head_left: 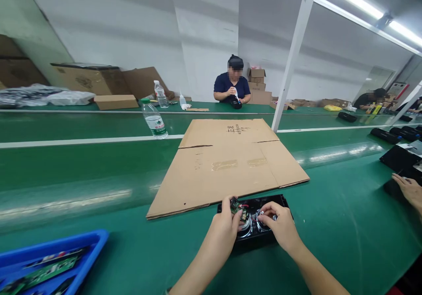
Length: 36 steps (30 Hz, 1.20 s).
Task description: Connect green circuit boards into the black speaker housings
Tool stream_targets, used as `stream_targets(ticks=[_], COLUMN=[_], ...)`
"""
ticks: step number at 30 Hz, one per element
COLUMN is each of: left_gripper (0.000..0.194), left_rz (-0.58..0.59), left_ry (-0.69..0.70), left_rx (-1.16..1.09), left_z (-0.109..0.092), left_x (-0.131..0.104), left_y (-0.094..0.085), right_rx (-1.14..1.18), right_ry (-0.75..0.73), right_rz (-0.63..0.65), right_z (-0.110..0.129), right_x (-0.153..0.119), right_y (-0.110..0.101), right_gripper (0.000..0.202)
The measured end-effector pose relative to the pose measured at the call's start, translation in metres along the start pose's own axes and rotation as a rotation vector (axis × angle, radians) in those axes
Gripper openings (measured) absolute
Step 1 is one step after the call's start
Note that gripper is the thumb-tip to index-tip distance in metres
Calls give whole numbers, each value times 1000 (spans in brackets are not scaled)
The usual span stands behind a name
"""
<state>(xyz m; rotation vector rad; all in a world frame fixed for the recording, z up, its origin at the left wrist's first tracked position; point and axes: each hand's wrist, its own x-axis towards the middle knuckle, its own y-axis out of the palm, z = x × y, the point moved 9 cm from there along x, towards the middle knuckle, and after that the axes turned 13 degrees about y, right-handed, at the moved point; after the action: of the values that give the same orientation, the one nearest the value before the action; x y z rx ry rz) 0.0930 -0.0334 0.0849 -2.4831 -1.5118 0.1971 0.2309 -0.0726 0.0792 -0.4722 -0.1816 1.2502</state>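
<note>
In front of me on the green bench lies an open black speaker housing [260, 241] with two round silver-rimmed speakers [245, 230] inside. My left hand [227, 220] is closed on a small green circuit board [244, 215], held over the left part of the housing; a red wire shows beside it. Over the right speaker, the thumb and fingers of my right hand [278, 222] pinch together on a small white piece, possibly a wire connector. Its exact kind is too small to make out. A flattened cardboard sheet [227, 180] lies just beyond the housing.
A blue tray [99, 238] with green circuit boards [52, 271] stands at lower left. A water bottle [154, 121] is beyond it. Across the bench sits a co-worker [232, 84]. Another person's hand [410, 189] is at the right, near black housings [385, 135]. A white post [293, 57] rises behind the cardboard.
</note>
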Motion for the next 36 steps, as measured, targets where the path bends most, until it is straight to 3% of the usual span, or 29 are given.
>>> stream_targets(ticks=[7,15,22,26,34,36], left_gripper=[43,47,46,46,38,37], left_rz=[39,67,140,191,191,209], left_ry=[33,153,213,269,300,314], left_rx=[11,185,463,554,224,186], left_z=[4,-3,-9,-17,-19,-21], left_x=[0,-5,-6,-8,-7,-7], left_y=[3,4,13,18,13,15], right_rx=[-64,-371,-524,-535,-321,-286], right_ry=[-208,-440,-529,-523,-330,-247], right_rz=[21,-74,-81,-59,-34,-19], right_z=[18,30,33,33,18,13], right_x=[-14,-25,-30,-29,-20,-17], right_y=[9,24,33,33,23,21], right_gripper=[16,20,22,24,6,19])
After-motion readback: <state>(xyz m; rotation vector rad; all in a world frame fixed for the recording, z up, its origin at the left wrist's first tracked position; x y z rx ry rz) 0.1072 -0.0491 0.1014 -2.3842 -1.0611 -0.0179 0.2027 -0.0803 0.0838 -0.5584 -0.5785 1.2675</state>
